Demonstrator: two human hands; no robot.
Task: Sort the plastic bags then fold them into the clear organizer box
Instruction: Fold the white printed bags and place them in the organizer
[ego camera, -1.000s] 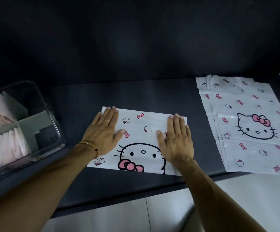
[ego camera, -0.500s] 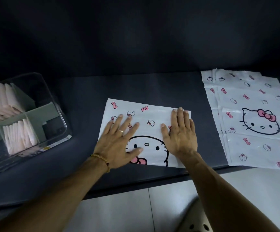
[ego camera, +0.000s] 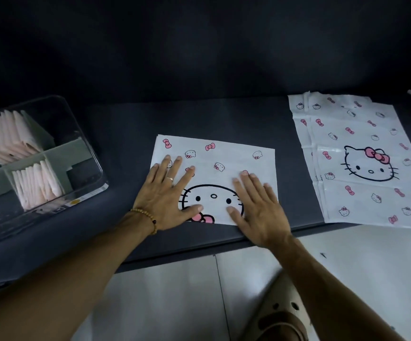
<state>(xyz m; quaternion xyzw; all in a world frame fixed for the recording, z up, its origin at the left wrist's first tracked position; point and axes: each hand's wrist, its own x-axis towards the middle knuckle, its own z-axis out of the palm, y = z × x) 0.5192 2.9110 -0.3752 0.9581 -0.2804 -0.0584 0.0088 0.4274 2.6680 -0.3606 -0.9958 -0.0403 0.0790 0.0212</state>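
Right now both hands lie flat on the folded bag (ego camera: 224, 163), a white plastic one printed with a cat face and pink bows, which sits at the near edge of the dark surface (ego camera: 130, 134). The left hand (ego camera: 166, 196) presses its left part with fingers spread and straight; the right hand (ego camera: 257, 207) presses its right part the same way, palm down. Well to the left of that bag stands the clear organizer box (ego camera: 86, 153), with folded pale pink bags (ego camera: 37, 184) upright in its compartments. Well to the right of it lies a stack of unfolded bags (ego camera: 362, 163), spread flat, reaching past the surface's near edge.
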